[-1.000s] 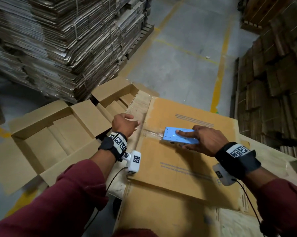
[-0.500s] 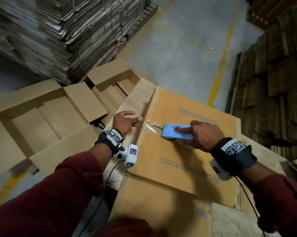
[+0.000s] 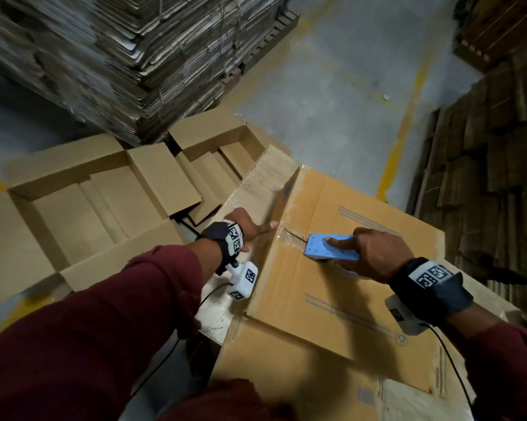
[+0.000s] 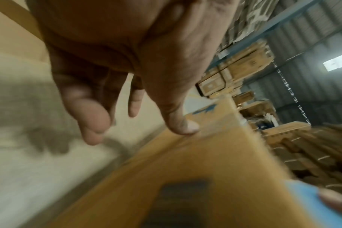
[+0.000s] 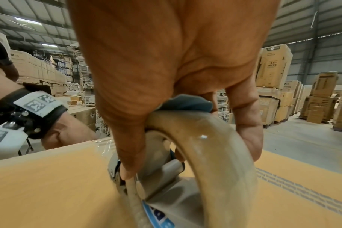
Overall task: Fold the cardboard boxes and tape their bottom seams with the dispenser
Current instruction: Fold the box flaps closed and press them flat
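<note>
box: the cardboard box (image 3: 341, 287) is lying bottom-up right in front of the person, flaps folded shut, with blue print lines and small blue text showing on the brown flaps. It's sitting on a pale, worn work surface (image 3: 265, 183).
seam: the bottom seam is running left to right across the middle, and a crinkly strip of clear tape (image 3: 289, 237) is already lying over its left end, wrapping over the edge.
dispenser: light blue tape dispenser (image 3: 329, 249), flat rectangular top, sitting on the seam just right of that taped bit. The right wrist view is showing a glossy tan tape roll (image 5: 211, 148) and a metal roller underneath.
materials: corrugated brown board, matte; tape is shiny and wrinkled; dispenser looks like smooth plastic.
right hand: the right hand (image 3: 374, 253) is gripping the dispenser from above, index finger stretched along the top, thumb and the other fingers clamped down around the roll.
left hand: the left hand (image 3: 250, 227) is hanging at the box's left edge, fingers loosely spread and relaxed, thumb tip (image 4: 182, 125) touching the box's top edge. Holding nothing.
around: opened boxes (image 3: 83, 214) are lying on the floor to the left, a stack of flat cardboard (image 3: 128, 56) behind them.
</note>
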A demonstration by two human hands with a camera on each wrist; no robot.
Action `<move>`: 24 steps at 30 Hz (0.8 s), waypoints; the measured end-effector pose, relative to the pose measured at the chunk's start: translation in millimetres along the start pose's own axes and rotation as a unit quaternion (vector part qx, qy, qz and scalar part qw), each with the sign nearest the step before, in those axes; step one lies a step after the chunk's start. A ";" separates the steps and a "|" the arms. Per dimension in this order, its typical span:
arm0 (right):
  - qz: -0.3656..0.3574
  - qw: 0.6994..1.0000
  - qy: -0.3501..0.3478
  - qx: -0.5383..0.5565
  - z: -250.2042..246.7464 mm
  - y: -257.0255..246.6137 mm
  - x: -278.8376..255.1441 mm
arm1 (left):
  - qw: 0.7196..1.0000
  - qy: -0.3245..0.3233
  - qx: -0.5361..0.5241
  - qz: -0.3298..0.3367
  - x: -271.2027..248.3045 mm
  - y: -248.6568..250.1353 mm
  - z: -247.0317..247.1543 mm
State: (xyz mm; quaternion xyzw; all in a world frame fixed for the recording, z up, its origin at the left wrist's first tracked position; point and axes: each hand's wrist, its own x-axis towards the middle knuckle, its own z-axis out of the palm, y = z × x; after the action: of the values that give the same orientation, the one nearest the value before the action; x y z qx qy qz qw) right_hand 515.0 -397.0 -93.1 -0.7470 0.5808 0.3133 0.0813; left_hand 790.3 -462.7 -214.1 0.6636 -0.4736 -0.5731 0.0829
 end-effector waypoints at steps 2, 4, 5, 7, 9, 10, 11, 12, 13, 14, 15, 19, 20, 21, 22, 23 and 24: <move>0.004 1.000 0.001 -0.001 2.6 1.3 0.0 | 0.997 -0.028 0.068 -0.032 -2.6 -12.1 2.2; 0.004 1.000 0.000 -0.002 5.6 2.0 -1.0 | 0.986 -0.064 0.153 -0.024 -3.7 -21.6 11.7; 0.004 1.000 0.000 0.000 6.8 2.1 -1.4 | 0.984 -0.062 0.167 -0.020 -2.0 -25.5 17.1; 0.006 1.000 0.001 0.006 10.4 3.0 -2.6 | 0.993 -0.026 0.114 -0.017 1.8 -26.6 23.6; 0.008 1.000 0.005 0.009 13.2 3.4 -3.5 | 0.998 0.055 0.025 0.015 -1.1 -17.0 16.5; 0.008 1.000 0.007 0.010 14.2 3.4 -3.6 | 0.993 0.105 -0.032 0.047 -3.7 -11.2 10.0; 0.009 1.000 0.008 0.013 14.7 3.4 -3.6 | 0.983 0.130 -0.096 0.084 -9.0 -5.9 4.9; 0.008 1.000 0.009 0.017 14.9 4.0 -3.1 | 0.971 0.122 -0.164 0.120 -17.8 0.3 1.7; 0.007 1.000 0.010 0.018 15.1 4.8 -2.9 | 0.963 0.087 -0.213 0.141 -28.5 5.8 2.5; 0.007 1.000 0.011 0.018 14.5 5.0 -3.0 | 0.961 0.027 -0.233 0.143 -41.3 10.6 6.6; 0.007 1.000 0.012 0.019 14.2 4.5 -3.1 | 0.961 -0.049 -0.241 0.129 -53.0 13.8 12.5; 0.004 1.000 0.004 0.007 15.2 1.1 -0.4 | 0.909 -0.280 -0.295 0.091 -54.1 16.8 27.1; 0.004 1.000 0.001 0.008 14.3 1.2 0.7 | 0.901 -0.312 -0.291 0.083 -49.4 17.5 22.1; 0.003 1.000 -0.001 0.010 12.6 1.5 1.6 | 0.893 -0.335 -0.290 0.073 -45.1 18.5 16.3; -0.001 1.000 -0.001 0.009 10.3 2.3 2.7 | 0.894 -0.341 -0.283 0.063 -43.0 19.8 10.8; -0.005 1.000 -0.002 0.008 8.3 3.4 3.0 | 0.900 -0.336 -0.273 0.055 -43.9 21.1 6.9; -0.006 1.000 -0.002 0.007 7.1 4.2 3.1 | 0.910 -0.315 -0.268 0.044 -45.8 22.7 4.6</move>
State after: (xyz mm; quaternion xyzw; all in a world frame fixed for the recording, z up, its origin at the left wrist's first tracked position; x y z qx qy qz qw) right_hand 508.9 -397.4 -99.5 -0.7491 0.5785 0.3101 0.0896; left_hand 779.2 -439.8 -169.5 0.3804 -0.3324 -0.8533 0.1290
